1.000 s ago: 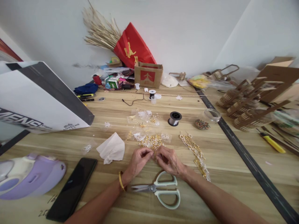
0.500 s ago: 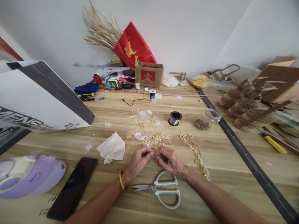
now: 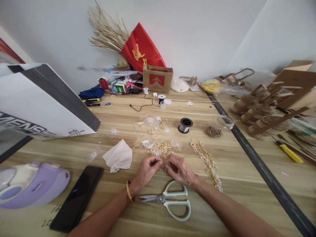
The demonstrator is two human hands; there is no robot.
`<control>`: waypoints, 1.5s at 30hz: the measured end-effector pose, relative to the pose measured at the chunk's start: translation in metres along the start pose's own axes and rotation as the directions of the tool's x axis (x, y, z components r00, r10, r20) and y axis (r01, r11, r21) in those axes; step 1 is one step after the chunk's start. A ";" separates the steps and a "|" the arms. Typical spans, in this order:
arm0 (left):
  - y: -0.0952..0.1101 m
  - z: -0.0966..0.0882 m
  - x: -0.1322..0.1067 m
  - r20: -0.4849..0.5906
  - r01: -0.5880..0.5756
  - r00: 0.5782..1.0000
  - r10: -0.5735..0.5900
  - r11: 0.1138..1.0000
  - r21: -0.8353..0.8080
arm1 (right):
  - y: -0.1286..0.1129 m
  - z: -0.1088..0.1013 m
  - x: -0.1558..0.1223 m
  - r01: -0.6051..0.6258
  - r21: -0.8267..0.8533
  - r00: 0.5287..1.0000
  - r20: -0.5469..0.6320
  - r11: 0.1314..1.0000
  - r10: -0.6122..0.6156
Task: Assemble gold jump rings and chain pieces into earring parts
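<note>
My left hand (image 3: pixel 146 170) and my right hand (image 3: pixel 178 169) meet fingertip to fingertip at the near edge of a pile of small gold beads (image 3: pixel 159 149) on the wooden table (image 3: pixel 237 194). Both hands are pinched shut on something tiny that I cannot make out. A gold bangle (image 3: pixel 128 191) circles my left wrist. Pale green scissors (image 3: pixel 170 200) lie just in front of my wrists. A row of finished gold chain pieces (image 3: pixel 207 163) runs along the table to the right of my right hand.
A crumpled white tissue (image 3: pixel 118 157), a black phone (image 3: pixel 77 197) and a purple device (image 3: pixel 29 184) lie to the left. A thread spool (image 3: pixel 185 125), a bead dish (image 3: pixel 213 131) and a glass lid (image 3: pixel 224 121) sit beyond. A white bag (image 3: pixel 44 105), red bag (image 3: pixel 142 49) and wooden baskets (image 3: pixel 261 108) stand around the table.
Both hands stay pinched together at the bead pile with only slight finger movement. The view has shifted a little.
</note>
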State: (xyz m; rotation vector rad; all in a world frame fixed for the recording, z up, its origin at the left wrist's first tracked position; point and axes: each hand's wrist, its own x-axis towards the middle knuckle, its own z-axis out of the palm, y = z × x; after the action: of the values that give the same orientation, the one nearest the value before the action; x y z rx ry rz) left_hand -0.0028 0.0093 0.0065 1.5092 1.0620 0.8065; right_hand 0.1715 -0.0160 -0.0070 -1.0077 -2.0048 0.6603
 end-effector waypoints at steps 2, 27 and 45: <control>0.000 0.000 0.000 0.006 -0.004 1.000 0.004 1.000 0.003 | 0.000 0.000 0.000 0.006 0.002 1.000 -0.004 1.000 -0.006; -0.006 0.001 -0.001 0.019 -0.009 1.000 0.009 0.999 0.039 | 0.003 0.003 -0.001 -0.026 -0.005 0.998 -0.051 1.000 0.025; 0.000 -0.003 -0.004 0.052 -0.064 0.997 0.058 0.988 0.139 | 0.007 0.002 -0.002 -0.033 -0.001 0.999 -0.042 0.999 0.033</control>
State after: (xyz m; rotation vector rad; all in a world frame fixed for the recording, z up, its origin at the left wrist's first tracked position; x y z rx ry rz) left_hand -0.0069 0.0068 0.0077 1.6791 1.0603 0.7469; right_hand 0.1733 -0.0137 -0.0138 -1.0492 -1.9559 0.6501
